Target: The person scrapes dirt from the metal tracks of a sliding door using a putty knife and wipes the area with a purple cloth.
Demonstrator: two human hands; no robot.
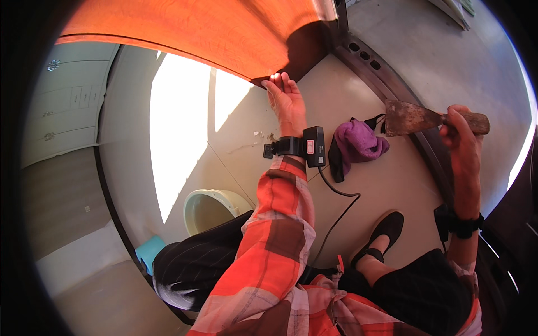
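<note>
My right hand [464, 134] grips the wooden handle of a putty knife [412, 118], whose broad blade is rusty and stained and points left. At the lower edge of an orange wood-grain door panel [210, 29] is my left hand [288, 103]. Its palm faces up and its fingers are slightly curled and apart, with nothing seen in them. Whether the fingertips touch the panel is not clear. Between my hands, a crumpled purple cloth [359, 140] with dark parts lies on the tiled floor [235, 164].
A dark metal door sill [391, 80] with oval holes runs along the right. Small pale crumbs [260, 134] lie below my left hand. A pale plastic basin [218, 208] stands by my left knee, near a turquoise object [150, 252]. A cable [336, 189] hangs from my left wrist device.
</note>
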